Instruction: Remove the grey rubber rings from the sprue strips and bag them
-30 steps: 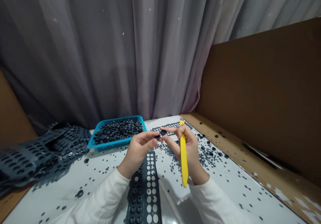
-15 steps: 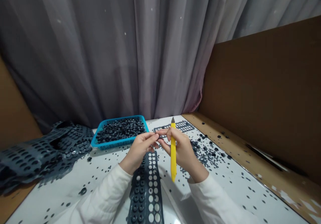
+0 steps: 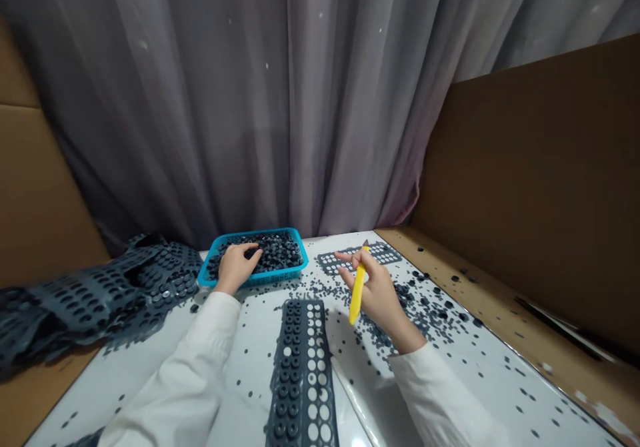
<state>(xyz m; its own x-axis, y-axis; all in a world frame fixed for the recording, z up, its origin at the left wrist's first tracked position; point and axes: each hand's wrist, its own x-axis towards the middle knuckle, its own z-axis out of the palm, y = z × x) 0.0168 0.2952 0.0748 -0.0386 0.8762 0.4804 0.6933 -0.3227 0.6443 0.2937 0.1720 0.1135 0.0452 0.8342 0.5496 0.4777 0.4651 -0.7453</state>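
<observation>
Gripping slim, dark-tipped yellow tool [image 3: 358,292] in right hand [image 3: 380,295], left hand [image 3: 236,267] spread over blue basket [image 3: 276,276]

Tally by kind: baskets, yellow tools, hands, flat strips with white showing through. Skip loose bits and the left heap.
Blue basket: 1
Yellow tool: 1
Left hand and right hand: 2
Near strip and far strip: 2
Total: 6

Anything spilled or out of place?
Yes: small black discs litter the white tabletop, thickest near the right hand; a few larger black pieces sit past the tabletop's edge on brown cardboard, outside the blue basket holding similar-looking ones.
</observation>
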